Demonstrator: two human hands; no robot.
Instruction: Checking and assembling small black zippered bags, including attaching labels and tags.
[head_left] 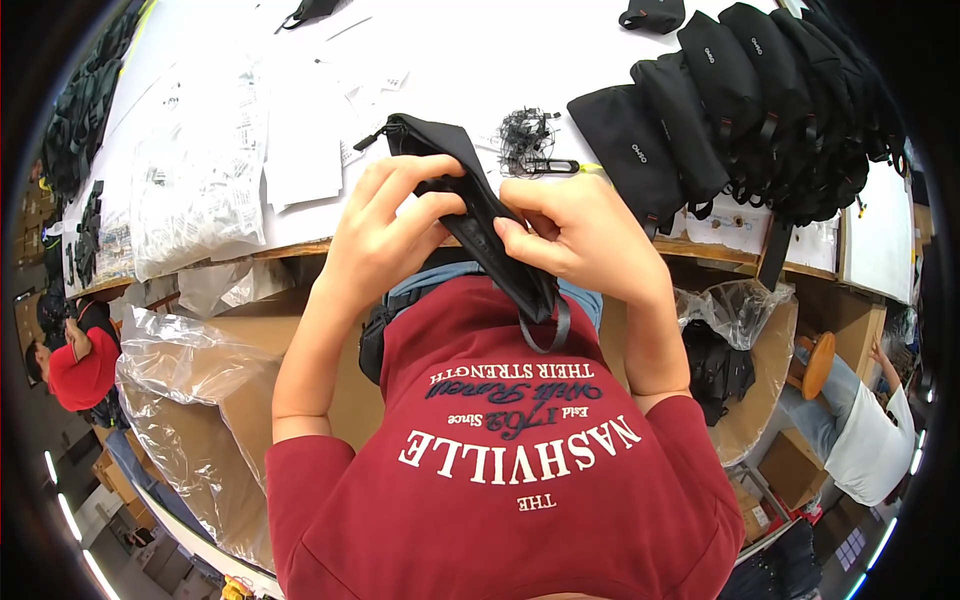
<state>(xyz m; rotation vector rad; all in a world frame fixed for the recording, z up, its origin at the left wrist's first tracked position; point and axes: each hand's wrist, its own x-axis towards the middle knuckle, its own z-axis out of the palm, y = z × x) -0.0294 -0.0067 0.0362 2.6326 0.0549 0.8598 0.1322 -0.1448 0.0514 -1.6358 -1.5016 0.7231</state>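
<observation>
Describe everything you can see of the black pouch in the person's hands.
The black pouch looks long, soft and fabric-like, with its opening parted. A dark pull tab juts from its upper left end; a dark strap loop hangs from its lower end. It slants down to the right, overlapping the white table and red shirt in view. The left hand holds it at the opening; the right hand grips its edge.

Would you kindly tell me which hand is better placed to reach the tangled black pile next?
Likely the right hand: it is nearer the tangled black pile, though both it and the left hand hold the black pouch.
</observation>
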